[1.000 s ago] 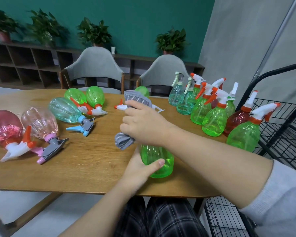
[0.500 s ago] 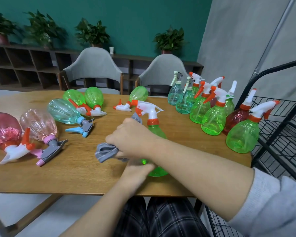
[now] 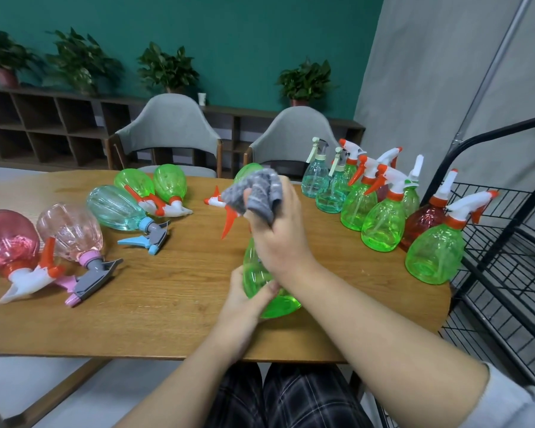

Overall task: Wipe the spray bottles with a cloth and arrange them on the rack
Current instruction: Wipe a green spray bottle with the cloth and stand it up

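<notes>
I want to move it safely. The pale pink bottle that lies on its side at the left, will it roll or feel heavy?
The pale pink bottle looks empty and of thin plastic, so probably light. Its round, ribbed body could roll, though the grey trigger head resting on the table likely stops it.

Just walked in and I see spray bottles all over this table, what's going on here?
A person is cleaning spray bottles. The left hand grips the base of a green bottle standing on the wooden table, while the right hand rubs a gray cloth over its spray head. Several bottles lie on their sides at the left; others stand upright at the right, beside the black wire rack.
</notes>
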A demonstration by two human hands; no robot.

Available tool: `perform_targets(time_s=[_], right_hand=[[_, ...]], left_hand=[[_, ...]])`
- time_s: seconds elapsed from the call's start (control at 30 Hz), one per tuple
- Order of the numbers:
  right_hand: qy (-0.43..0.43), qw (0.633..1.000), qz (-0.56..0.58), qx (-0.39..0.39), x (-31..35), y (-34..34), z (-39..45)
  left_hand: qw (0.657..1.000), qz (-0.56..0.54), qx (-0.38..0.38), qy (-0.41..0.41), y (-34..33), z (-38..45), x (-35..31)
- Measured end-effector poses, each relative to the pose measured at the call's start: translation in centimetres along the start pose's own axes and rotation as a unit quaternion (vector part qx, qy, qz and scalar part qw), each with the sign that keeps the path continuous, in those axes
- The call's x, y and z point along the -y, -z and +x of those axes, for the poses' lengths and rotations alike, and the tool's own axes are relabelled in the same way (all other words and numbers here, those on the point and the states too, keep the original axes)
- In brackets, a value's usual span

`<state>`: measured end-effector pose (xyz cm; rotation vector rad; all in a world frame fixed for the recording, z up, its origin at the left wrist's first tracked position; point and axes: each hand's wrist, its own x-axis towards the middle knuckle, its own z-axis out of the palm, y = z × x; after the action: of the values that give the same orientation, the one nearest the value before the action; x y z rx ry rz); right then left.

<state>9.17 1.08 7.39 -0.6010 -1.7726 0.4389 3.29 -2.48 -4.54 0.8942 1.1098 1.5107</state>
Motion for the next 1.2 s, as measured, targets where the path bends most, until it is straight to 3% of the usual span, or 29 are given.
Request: perform_targets(time_s=[0.13,0.2,0.47,0.63,0.73,0.93,1.2], right_hand=[[-0.202,0.976,-0.079,-0.026,-3.4,0.2,-0.8],[-0.246,0.965,-0.091,0.009,-3.9,0.3,-1.1],[-0.273,0.948,-0.146,0.071,-6.0,1.1,-1.2],[-0.284,0.957,-0.059,0.016,-6.2,2.8,-1.7],[-0.268,0.961,-0.045,-0.047,-6.5,4.0,-1.9],[-0.272,0.94,-0.146,-0.147,-9.6,8.4,-2.0],[-0.304,0.91,-0.2,-0.2,-12.6,14.4,-3.1]], left_hand=[[1.0,-0.016,0.011,-0.012,0.1,0.3,0.4],[0.999,-0.017,0.017,-0.022,0.1,0.2,0.3],[0.996,0.045,0.045,-0.068,-0.1,-0.3,0.3],[0.995,0.049,0.07,-0.059,-0.2,-0.2,0.1],[0.998,-0.011,0.061,-0.006,-0.5,-0.2,-0.1],[0.999,-0.018,0.045,0.011,-0.4,-0.2,-0.2],[0.999,-0.02,0.023,0.011,-0.2,0.1,0.2]])
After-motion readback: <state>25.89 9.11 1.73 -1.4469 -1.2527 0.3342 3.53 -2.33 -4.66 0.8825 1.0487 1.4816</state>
